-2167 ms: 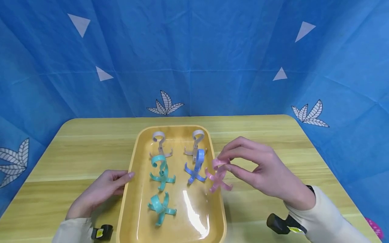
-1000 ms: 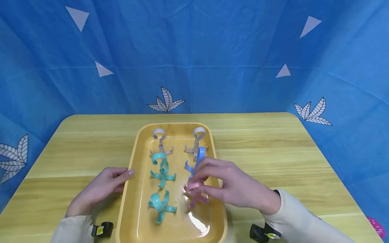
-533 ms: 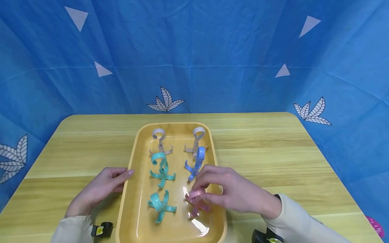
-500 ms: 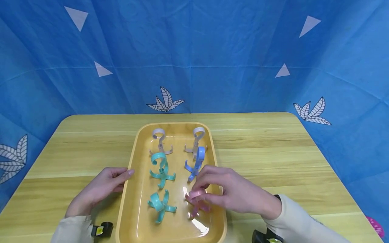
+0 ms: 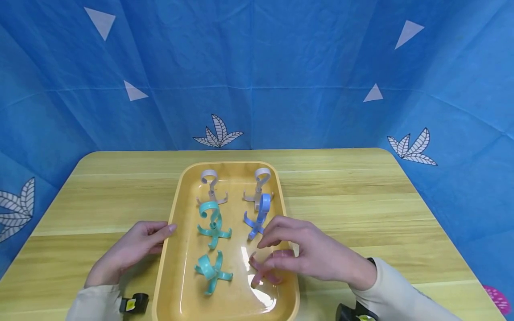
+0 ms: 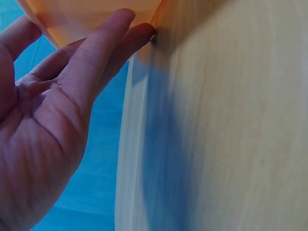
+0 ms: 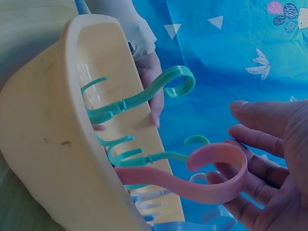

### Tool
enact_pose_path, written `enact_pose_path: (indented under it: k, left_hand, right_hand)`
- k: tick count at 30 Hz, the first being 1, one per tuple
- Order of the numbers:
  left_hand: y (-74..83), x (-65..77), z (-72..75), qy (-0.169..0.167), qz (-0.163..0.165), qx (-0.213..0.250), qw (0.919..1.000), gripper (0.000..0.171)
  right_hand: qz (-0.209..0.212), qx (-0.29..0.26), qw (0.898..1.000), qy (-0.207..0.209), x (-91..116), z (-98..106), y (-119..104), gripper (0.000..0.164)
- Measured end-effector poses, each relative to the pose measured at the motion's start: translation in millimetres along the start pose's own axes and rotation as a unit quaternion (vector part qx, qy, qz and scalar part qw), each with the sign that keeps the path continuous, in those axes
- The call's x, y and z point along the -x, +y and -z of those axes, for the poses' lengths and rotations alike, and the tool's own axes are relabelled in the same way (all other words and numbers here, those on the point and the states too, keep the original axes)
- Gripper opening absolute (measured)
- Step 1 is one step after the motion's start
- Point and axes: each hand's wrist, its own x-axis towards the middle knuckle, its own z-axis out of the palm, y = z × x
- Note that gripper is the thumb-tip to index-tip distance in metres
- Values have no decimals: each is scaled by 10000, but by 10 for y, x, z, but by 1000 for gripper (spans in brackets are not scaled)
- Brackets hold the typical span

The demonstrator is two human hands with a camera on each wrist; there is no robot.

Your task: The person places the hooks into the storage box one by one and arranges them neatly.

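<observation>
A yellow tray [image 5: 229, 163] holds several claw-footed hanging hooks with curled tops. My left hand [image 5: 132, 254] grips its left rim, thumb on top; in the left wrist view the fingers [image 6: 91, 62] reach under the tray. The pink hook [image 5: 261, 277] stands in the tray's near right part, partly hidden behind my right hand [image 5: 309, 249]. That hand's thumb and fingers are spread apart around the hook's curl, no longer pinching it. In the right wrist view the pink hook [image 7: 178, 187] stands upright from the tray, its curl close to the fingers.
Two teal hooks [image 5: 214, 229] stand along the tray's left side. A blue hook [image 5: 262, 214] is just behind the pink one, and two pale grey hooks [image 5: 259, 194] stand at the far end. The tray lies on a wooden table [image 5: 353, 191] before a blue curtain [image 5: 253, 58].
My right hand has carried the pink hook from over the tray's right rim into the near right part, then spread its fingers and let go. The left hand has stayed at the rim.
</observation>
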Motion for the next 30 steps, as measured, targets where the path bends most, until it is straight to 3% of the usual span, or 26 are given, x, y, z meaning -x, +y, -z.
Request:
enact_pose_path:
  k: [26, 30]
  left_hand:
    - [13, -14, 4, -63, -45, -146, 9999, 53]
    - [44, -1, 6, 81, 46, -501, 9987, 55]
  right_hand:
    - [-1, 100, 9999, 131, 13, 4, 68, 17]
    - [-101, 83, 9997, 224, 16, 48, 57, 17]
